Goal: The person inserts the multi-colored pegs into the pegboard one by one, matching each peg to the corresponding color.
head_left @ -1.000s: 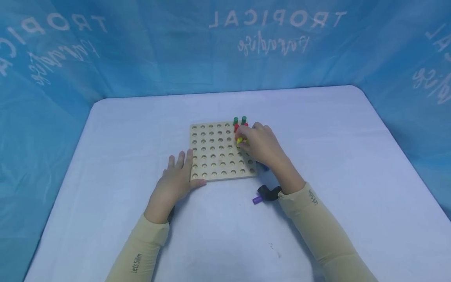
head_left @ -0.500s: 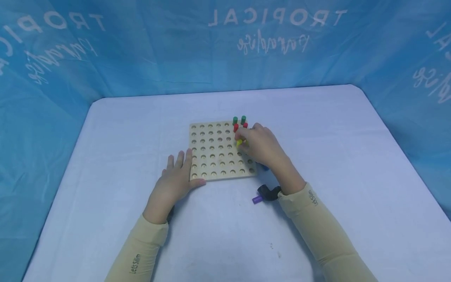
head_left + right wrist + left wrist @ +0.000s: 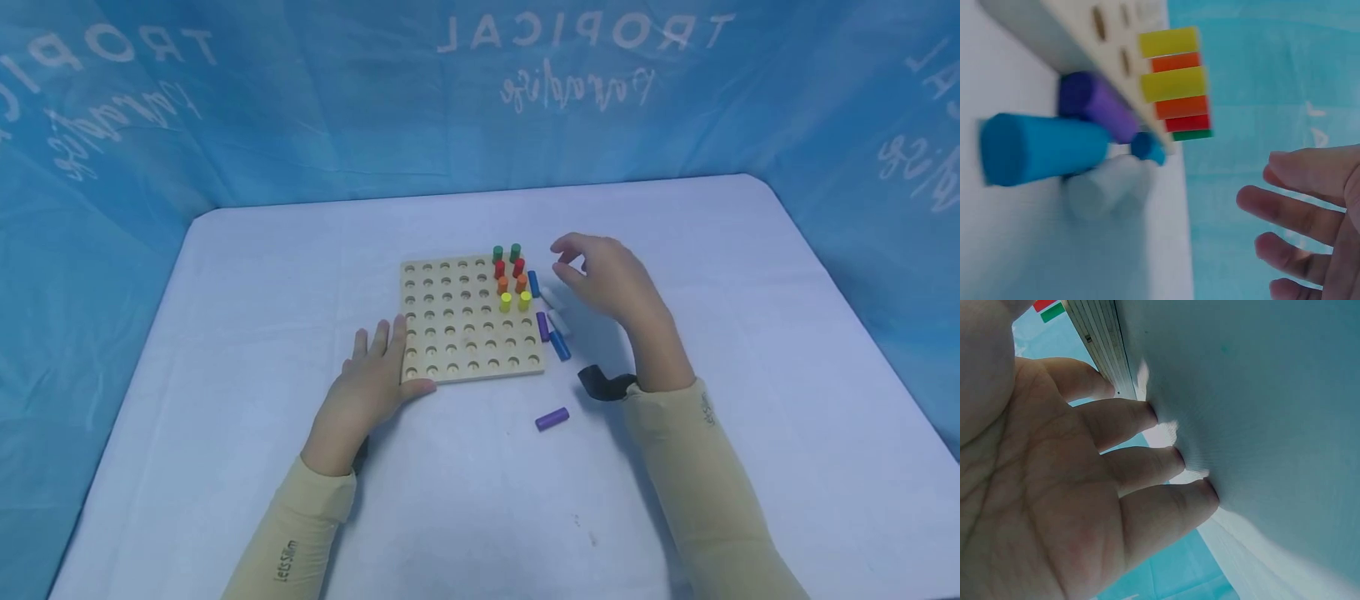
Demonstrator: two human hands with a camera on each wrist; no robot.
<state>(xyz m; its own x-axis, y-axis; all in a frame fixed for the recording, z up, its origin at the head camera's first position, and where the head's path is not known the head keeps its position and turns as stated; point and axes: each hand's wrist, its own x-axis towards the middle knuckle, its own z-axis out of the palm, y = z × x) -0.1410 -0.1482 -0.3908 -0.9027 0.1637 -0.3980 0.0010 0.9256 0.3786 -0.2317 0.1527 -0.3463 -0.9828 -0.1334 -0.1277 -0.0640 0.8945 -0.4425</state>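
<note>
A wooden pegboard with rows of round holes lies mid-table. Pairs of green, red, orange and yellow pegs stand upright in its two right columns, from the far edge inward. My left hand rests at the board's left edge, fingers straight and spread, the thumb by the near corner. In the left wrist view its fingertips touch the cloth. My right hand hovers right of the board, fingers loosely bent, thumb and index apart, holding nothing. Below it lie blue, white and purple pegs beside the board's right edge.
A single purple peg lies nearer to me, below the board's right corner. White cloth covers the table, and a blue printed curtain hangs around the back and sides. A dark strap shows at my right wrist.
My right hand has let go of a yellow peg, which now stands upright in the board, and has moved right and up. The left hand has stayed at the board's edge.
</note>
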